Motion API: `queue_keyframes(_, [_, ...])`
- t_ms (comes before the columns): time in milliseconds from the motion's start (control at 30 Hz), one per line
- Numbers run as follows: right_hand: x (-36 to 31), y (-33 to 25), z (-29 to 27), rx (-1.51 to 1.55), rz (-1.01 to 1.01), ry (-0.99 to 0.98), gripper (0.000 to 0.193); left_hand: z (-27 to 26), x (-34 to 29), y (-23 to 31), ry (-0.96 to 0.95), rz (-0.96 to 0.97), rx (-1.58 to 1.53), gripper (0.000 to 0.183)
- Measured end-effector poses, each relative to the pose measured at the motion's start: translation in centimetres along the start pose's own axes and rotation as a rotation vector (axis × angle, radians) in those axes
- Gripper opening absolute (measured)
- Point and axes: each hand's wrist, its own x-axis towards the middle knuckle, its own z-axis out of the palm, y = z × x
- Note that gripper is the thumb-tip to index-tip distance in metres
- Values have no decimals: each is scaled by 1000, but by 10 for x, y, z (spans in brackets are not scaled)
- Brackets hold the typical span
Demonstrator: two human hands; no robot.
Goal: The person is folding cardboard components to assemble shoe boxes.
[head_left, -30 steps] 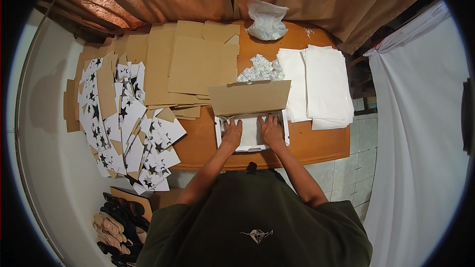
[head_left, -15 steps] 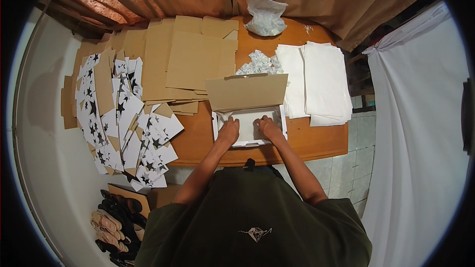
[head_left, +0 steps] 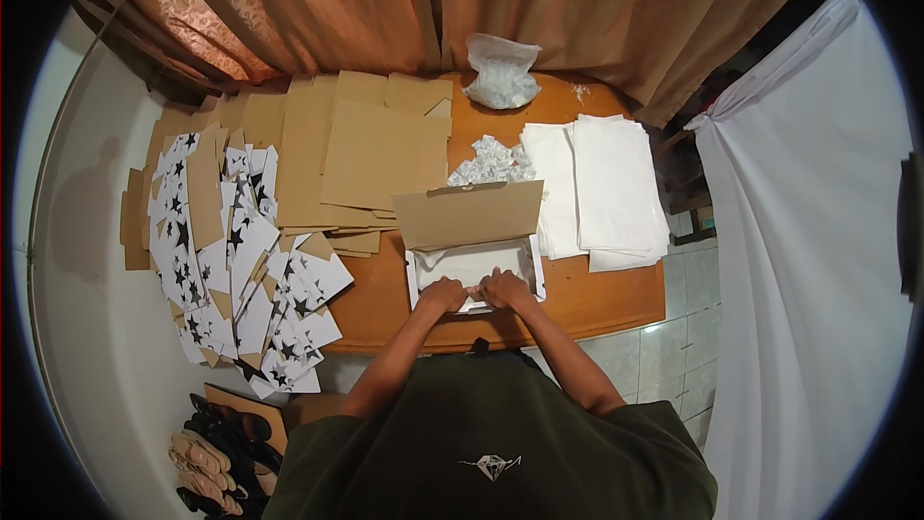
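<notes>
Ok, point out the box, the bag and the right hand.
Box (head_left: pixel 470 219): head view, inside of its raised lid.
Bag (head_left: pixel 502 79): head view, middle of its side.
Right hand (head_left: pixel 503 289): head view, back of the hand.

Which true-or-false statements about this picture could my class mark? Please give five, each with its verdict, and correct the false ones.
1. The left hand and the right hand are both at the near side of the box. True.
2. The box's lid is closed. False: the lid stands open on the far side.
3. The star-printed pieces lie to the left of the box. True.
4. The clear plastic bag is on the floor. False: the bag sits on the table, near the brown curtain.
5. The stacked white sheets are to the right of the flat brown cardboard. True.
</notes>
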Motion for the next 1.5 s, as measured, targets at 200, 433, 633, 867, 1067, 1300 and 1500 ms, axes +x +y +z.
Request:
queue_keyframes(200, [10,19,34,90,-28,60,56,5,-15,0,135,-26,-32,59])
queue_keyframes(433, [8,-30,7,140,54,-46,64,7,-30,-22,91,-153,21,63])
queue_keyframes(633, [36,-38,2,82,-55,-40,62,10,-33,-44,207,-250,12,69])
queue_keyframes(867, [49,-59,-1,9,-219,-70,61,17,-57,-62,215,-329,-124,70])
queue_keyframes(1067, [55,-74,-16,-75,-189,-210,68,25,-64,-66,250,-374,-167,71])
queue_keyframes(1300, [71,-80,-33,-79,-321,-158,68,40,-60,-63,435,-424,-226,63])
queue_keyframes(1500, [46,-87,-49,-271,-340,-187,71,52,-72,-32,544,-465,-394,53])
